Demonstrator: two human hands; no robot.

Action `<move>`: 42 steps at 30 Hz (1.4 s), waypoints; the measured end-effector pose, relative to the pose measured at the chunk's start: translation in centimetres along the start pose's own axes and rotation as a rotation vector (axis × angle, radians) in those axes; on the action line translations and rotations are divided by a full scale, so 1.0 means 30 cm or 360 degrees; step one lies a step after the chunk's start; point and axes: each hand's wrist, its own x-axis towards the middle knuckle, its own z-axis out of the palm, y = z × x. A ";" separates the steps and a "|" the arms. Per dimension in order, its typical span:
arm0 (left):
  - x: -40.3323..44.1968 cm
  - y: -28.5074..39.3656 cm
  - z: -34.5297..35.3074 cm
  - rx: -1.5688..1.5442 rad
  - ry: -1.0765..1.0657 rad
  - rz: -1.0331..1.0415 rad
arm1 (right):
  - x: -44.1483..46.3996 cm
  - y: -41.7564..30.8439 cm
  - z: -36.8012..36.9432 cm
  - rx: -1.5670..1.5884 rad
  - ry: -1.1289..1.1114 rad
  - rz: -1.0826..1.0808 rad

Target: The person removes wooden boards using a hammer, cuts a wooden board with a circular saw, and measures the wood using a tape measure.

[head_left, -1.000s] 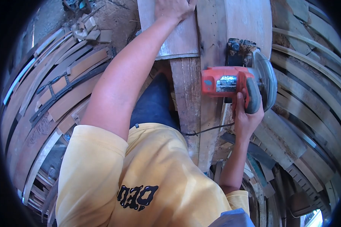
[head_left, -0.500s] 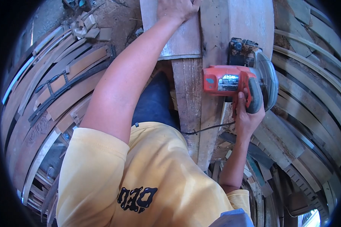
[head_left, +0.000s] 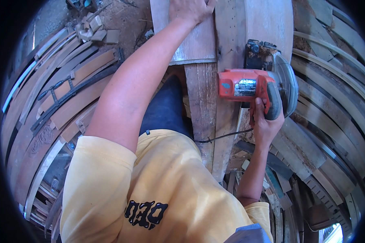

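My right hand (head_left: 267,123) is wrapped round the rear handle of a red circular saw (head_left: 243,85). The saw sits over the near end of a pale board (head_left: 267,20), its clear blade guard to the right and sawdust on its black base. From the saw a dark cord (head_left: 227,136) runs left across the planks. At the top edge my left hand (head_left: 190,9) rests on another pale board (head_left: 194,44), thumb spread from the palm. The frame cuts off most of its fingers.
Worn planks (head_left: 202,97) lie under the boards, close to my legs. Stacked timber (head_left: 328,121) fills the right side. On the left, a black clamp-like tool (head_left: 54,103) lies across more lumber, with wood offcuts (head_left: 97,30) beyond it.
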 end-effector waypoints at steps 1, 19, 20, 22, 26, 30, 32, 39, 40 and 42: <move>0.000 0.001 -0.001 0.0016 -0.0009 -0.0004 | 0.003 0.001 0.001 0.0007 -0.0001 -0.0008; 0.008 0.004 -0.023 0.0027 -0.0075 0.0022 | 0.063 -0.041 0.029 -0.0033 0.0037 -0.0076; 0.005 0.009 -0.028 0.0028 -0.0075 0.0021 | 0.063 -0.038 0.023 -0.0032 0.0036 -0.0077; 0.003 0.007 -0.019 0.0008 -0.0058 0.0013 | 0.077 -0.031 0.026 0.0004 0.0018 -0.0128; 0.005 0.003 -0.012 -0.0007 -0.0042 0.0010 | 0.100 -0.032 0.037 -0.0058 0.0052 -0.0225; 0.003 0.013 -0.030 -0.0013 -0.0085 0.0012 | 0.106 -0.029 0.032 0.0022 0.0030 -0.0145; 0.007 0.013 -0.039 -0.0014 -0.0096 0.0017 | 0.113 -0.041 0.035 -0.0016 0.0040 -0.0191; 0.007 0.017 -0.039 0.0030 -0.0108 0.0032 | 0.128 -0.048 0.034 0.0023 -0.0003 -0.0182; 0.006 0.015 -0.038 0.0032 -0.0108 0.0031 | 0.131 -0.043 0.034 0.0034 -0.0010 -0.0186; 0.001 0.014 -0.036 0.0004 -0.0100 0.0030 | 0.131 -0.036 0.028 0.0021 -0.0019 -0.0155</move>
